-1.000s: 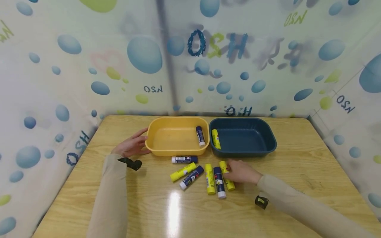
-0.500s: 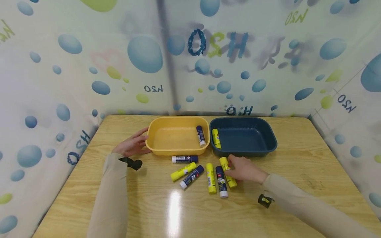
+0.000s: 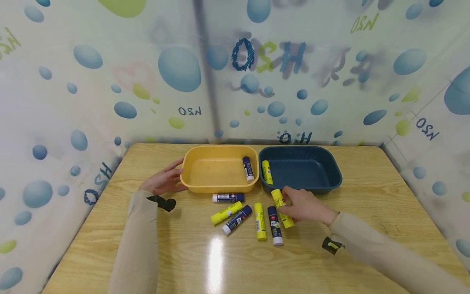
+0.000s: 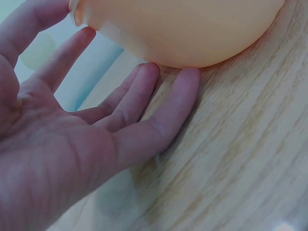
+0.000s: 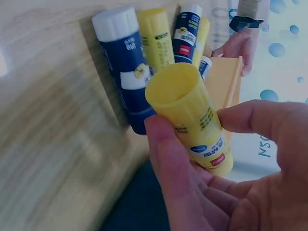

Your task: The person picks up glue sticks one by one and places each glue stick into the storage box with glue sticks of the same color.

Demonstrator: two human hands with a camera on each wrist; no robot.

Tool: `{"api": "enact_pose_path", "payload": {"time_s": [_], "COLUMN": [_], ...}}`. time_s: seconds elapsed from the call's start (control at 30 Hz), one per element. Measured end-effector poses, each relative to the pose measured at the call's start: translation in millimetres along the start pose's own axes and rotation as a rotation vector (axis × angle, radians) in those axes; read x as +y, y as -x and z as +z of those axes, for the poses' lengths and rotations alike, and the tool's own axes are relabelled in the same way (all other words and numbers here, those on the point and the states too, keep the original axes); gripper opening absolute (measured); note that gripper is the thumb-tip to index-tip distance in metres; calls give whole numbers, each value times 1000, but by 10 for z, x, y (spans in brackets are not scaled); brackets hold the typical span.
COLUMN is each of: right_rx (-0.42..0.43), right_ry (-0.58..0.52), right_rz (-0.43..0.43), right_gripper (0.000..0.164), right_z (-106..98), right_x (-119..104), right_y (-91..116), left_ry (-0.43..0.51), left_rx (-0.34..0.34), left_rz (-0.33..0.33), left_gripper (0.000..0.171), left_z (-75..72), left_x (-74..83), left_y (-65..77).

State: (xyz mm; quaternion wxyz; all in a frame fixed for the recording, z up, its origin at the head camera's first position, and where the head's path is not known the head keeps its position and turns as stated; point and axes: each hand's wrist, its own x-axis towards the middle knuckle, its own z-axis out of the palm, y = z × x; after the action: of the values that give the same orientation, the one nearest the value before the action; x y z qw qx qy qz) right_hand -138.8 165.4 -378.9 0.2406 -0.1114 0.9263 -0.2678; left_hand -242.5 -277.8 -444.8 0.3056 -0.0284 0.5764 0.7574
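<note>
My right hand (image 3: 304, 205) pinches a yellow glue stick (image 5: 192, 115) between thumb and fingers, close to the front wall of the dark blue bin (image 3: 301, 190). At the left end of the yellow bin (image 3: 216, 189), my left hand (image 3: 163, 179) touches its wall with spread fingers; the left wrist view shows fingertips (image 4: 190, 77) right at its base. One blue glue stick (image 3: 248, 169) lies inside the yellow bin, and one yellow glue stick (image 3: 267, 172) inside the dark blue bin. Just left of the held one lie a blue glue stick (image 3: 275, 226) and a yellow glue stick (image 3: 260, 221).
Farther left on the wooden table (image 3: 183, 253) are a slanted blue glue stick (image 3: 237, 219), a slanted yellow one and a blue one lying along the yellow bin's front. A patterned wall (image 3: 235, 94) rises behind the bins, which stand side by side.
My right hand has moved up and to the right with the yellow glue stick, toward the dark blue bin. The blue glue stick beside it has shifted slightly right. My left hand stays put.
</note>
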Motion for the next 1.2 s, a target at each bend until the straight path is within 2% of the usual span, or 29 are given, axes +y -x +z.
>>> {"api": "enact_pose_path", "payload": {"time_s": [0.13, 0.43, 0.87, 1.2], "right_rx": [19, 43, 35, 55], "right_ry": [33, 93, 133, 159], "right_rz": [-51, -78, -27, -55], "right_gripper": [27, 29, 37, 33], "right_z": [-91, -296, -495, -619], "right_x": [-20, -72, -107, -183], "right_y": [21, 25, -71, -162], "left_ry": [7, 5, 18, 18], "left_rx": [0, -8, -10, -15], "left_rz": [0, 2, 0, 4], "left_gripper": [62, 62, 63, 62], "left_z": [-3, -5, -18, 2], "left_x": [-3, -9, -8, -6], "left_y": [1, 7, -7, 15]}}
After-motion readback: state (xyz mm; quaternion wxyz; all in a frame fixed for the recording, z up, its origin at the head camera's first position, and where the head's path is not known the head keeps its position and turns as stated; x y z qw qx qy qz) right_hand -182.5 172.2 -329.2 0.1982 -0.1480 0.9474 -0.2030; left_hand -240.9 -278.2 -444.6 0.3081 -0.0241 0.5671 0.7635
